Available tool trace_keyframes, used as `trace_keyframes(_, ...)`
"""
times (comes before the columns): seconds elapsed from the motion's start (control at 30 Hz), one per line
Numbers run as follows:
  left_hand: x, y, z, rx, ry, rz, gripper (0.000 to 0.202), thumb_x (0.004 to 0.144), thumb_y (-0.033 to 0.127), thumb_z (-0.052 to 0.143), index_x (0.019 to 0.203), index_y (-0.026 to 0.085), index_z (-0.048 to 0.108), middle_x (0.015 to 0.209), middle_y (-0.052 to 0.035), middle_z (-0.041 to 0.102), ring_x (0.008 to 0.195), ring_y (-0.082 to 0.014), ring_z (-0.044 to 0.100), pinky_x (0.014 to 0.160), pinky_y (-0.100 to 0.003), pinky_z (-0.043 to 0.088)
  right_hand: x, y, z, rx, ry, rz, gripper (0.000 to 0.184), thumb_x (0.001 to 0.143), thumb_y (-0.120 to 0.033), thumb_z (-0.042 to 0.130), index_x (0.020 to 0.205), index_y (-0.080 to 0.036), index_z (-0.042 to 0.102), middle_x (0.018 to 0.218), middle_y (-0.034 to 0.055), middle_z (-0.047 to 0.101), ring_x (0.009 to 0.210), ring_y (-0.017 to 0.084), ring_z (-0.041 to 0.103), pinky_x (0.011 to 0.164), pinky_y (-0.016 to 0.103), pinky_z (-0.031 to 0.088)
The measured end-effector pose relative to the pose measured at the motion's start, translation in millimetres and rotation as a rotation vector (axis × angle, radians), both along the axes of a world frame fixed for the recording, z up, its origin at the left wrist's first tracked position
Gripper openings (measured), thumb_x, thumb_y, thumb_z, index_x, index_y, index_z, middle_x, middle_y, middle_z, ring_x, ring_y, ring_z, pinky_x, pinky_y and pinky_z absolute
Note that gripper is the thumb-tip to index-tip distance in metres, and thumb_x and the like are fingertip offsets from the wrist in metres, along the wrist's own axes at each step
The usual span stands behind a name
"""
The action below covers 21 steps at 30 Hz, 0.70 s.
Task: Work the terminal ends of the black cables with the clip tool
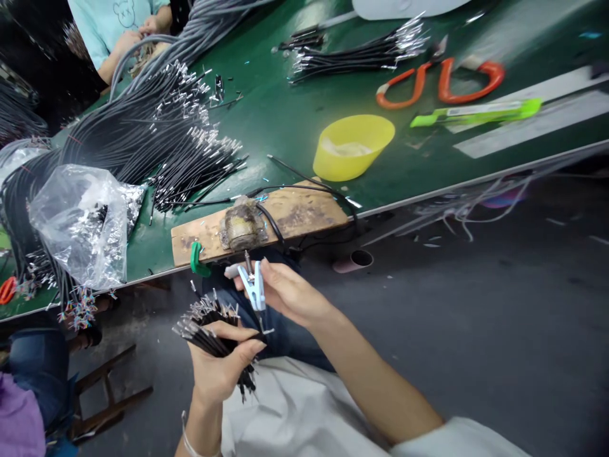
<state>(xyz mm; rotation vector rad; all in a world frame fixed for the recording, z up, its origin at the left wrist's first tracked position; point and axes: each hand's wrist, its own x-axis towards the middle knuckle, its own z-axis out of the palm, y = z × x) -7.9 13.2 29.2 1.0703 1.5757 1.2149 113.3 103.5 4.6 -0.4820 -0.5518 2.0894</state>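
My left hand (pixel 214 368) is closed round a bundle of short black cables (pixel 209 333) with bare silvery tips. Its thumb and forefinger pinch one cable, whose end points toward the clip. In my right hand (pixel 288 289) is a light blue clothespin-like clip (pixel 255 285), its fingers closed about it. The clip is just below the thin shaft of a small grimy motor (pixel 242 225); whether they touch I cannot tell. That motor is mounted on a wooden board (pixel 304 212) at the bench edge, beside a green clamp (pixel 197 259).
On the green bench (pixel 271 127) lie heaps of cables (pixel 128 127), a plastic bag (pixel 78 216), a yellow cup (pixel 354 146), orange-handled scissors (pixel 442 79), a lime-green cutter (pixel 476 113) and another cable bundle (pixel 356 54). A person (pixel 124 32) works across the bench. A wooden stool (pixel 107 393) stands left.
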Motion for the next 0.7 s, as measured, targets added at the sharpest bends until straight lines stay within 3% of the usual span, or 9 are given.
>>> trace_keyframes(0.1,-4.7,5.9,0.8,0.029,0.031,0.011,0.008,0.056,0.028,0.078,0.059,0.024,0.072,0.056,-0.0010,0.069,0.054,-0.0168,0.063,0.055,-0.027,0.052,-5.0,2.7,7.2,0.020,0.013,-0.051,0.036,0.060,-0.050,0.074,0.073,-0.016,0.071,0.069,0.0011,0.063,0.060,0.009,0.052,0.057,0.020,0.040)
trace_keyframes(0.27,-5.6,13.3,-2.3,0.077,0.059,0.040,0.015,0.055,0.037,0.078,0.057,0.024,0.071,0.054,-0.0012,0.068,0.052,-0.0173,0.063,0.053,-0.028,0.053,0.9,3.0,7.0,0.080,-0.073,-0.024,0.038,0.065,-0.052,0.070,0.079,-0.016,0.072,0.065,0.0011,0.063,0.059,0.010,0.053,0.055,0.021,0.039)
trace_keyframes(0.4,-2.5,12.1,-4.9,0.083,0.056,0.075,0.016,0.056,0.037,0.078,0.058,0.023,0.071,0.056,-0.0007,0.067,0.055,-0.0167,0.062,0.059,-0.029,0.053,0.1,2.4,3.4,0.106,-0.155,-0.067,0.042,0.062,-0.056,0.069,0.064,-0.014,0.070,0.054,-0.0005,0.058,0.055,0.010,0.050,0.052,0.021,0.037)
trace_keyframes(0.7,1.4,20.1,-3.2,0.008,0.017,0.001,0.019,0.057,0.040,0.078,0.059,0.022,0.071,0.057,-0.0024,0.069,0.054,-0.0175,0.063,0.057,-0.029,0.053,-14.6,-7.1,-4.2,-0.131,0.115,-0.048,0.036,0.057,-0.048,0.077,0.070,-0.015,0.071,0.063,0.0019,0.064,0.051,0.009,0.049,0.050,0.022,0.039)
